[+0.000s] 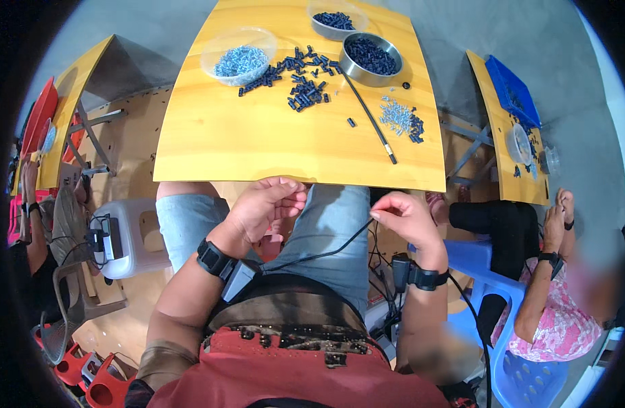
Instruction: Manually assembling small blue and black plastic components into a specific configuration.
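Just below the near edge of the yellow table [299,153], my left hand [275,204] is closed, its thumb pressed against curled fingers. Whatever lies in that pinch, if anything, is too small to make out. To its right, above my lap, my right hand [406,216] is also closed, thumb and index finger together. A black cable [326,255] runs from the device at my left wrist up to these fingertips; whether they grip it or it passes behind, I cannot tell. Small black cylindrical parts [305,93] lie in loose piles on the table beyond both hands.
A clear bowl [267,73] holds small silvery parts. A metal bowl [353,73] and another clear bowl [314,27] hold dark parts. A black rod [370,115] lies near a silvery pile [397,115]. People sit at tables on both sides; a blue chair [530,381] stands at right.
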The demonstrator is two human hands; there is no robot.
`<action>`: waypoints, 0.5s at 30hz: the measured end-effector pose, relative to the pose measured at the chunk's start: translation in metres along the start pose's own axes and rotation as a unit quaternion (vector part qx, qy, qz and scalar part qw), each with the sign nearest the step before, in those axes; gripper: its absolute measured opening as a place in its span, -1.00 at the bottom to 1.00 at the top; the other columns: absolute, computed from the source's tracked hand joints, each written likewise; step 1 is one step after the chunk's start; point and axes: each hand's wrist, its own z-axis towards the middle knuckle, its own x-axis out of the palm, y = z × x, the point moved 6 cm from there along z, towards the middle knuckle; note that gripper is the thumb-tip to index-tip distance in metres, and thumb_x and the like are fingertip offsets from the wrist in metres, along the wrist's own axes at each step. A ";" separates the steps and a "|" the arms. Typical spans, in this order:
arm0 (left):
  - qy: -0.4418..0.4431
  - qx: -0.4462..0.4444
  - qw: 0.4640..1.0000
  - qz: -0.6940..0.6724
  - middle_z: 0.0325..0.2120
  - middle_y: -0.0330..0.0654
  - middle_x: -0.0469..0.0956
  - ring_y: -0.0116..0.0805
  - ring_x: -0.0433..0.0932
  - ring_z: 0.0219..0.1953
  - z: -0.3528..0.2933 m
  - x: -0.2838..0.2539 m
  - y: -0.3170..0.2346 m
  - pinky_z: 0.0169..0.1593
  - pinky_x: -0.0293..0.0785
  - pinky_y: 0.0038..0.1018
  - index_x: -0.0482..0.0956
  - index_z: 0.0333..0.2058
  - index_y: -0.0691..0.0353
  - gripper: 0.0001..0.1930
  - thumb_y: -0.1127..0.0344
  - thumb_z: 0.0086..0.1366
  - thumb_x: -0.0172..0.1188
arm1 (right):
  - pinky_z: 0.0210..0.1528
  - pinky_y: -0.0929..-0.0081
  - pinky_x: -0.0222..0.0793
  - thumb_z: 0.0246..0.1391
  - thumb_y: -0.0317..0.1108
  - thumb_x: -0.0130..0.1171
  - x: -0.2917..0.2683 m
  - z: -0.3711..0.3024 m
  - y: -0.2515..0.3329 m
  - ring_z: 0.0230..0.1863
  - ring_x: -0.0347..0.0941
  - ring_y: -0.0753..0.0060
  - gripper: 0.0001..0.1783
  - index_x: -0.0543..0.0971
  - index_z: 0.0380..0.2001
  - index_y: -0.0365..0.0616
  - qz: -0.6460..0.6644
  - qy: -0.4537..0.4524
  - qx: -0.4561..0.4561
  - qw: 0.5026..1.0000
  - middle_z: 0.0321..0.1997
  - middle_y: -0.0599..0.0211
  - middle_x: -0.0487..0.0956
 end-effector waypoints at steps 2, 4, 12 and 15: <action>-0.023 0.003 1.000 -0.001 -0.44 -0.15 0.53 -0.41 0.51 -0.41 -0.001 -0.003 -0.001 -0.33 0.48 -0.56 0.50 -0.33 0.36 -0.83 0.36 0.29 0.03 | -0.43 0.74 0.29 -0.04 -0.46 0.22 0.014 0.015 0.012 -0.49 0.36 0.78 -0.92 0.56 -0.45 -0.24 -0.030 0.012 -0.017 0.999 -0.52 0.52 0.51; -0.016 0.006 1.000 -0.005 -0.44 -0.16 0.53 -0.41 0.51 -0.41 -0.003 -0.007 -0.002 -0.32 0.48 -0.56 0.50 -0.33 0.36 -0.83 0.36 0.28 0.03 | -0.43 0.74 0.30 -0.03 -0.46 0.21 0.017 0.030 0.055 -0.50 0.35 0.78 -0.91 0.56 -0.44 -0.27 -0.117 -0.126 -0.119 0.978 -0.50 0.50 0.51; -0.024 0.037 0.999 -0.014 -0.45 -0.19 0.54 -0.46 0.52 -0.40 -0.014 -0.025 -0.022 -0.32 0.48 -0.58 0.51 -0.34 0.32 -0.84 0.35 0.28 0.04 | -0.35 0.36 0.39 -0.16 -0.44 0.19 0.011 0.108 0.071 -0.45 0.46 0.16 -0.81 0.55 -0.41 -0.30 -0.243 -0.292 -0.195 0.904 -0.50 0.09 0.51; -0.026 0.049 0.998 0.009 -0.46 -0.20 0.55 -0.48 0.52 -0.42 -0.015 -0.022 -0.031 -0.32 0.47 -0.59 0.51 -0.33 0.31 -0.83 0.32 0.29 0.05 | -0.32 0.30 0.38 -0.16 -0.41 0.19 0.015 0.127 0.063 -0.41 0.46 0.10 -0.82 0.56 -0.44 -0.30 -0.317 -0.264 -0.133 0.901 -0.48 0.07 0.52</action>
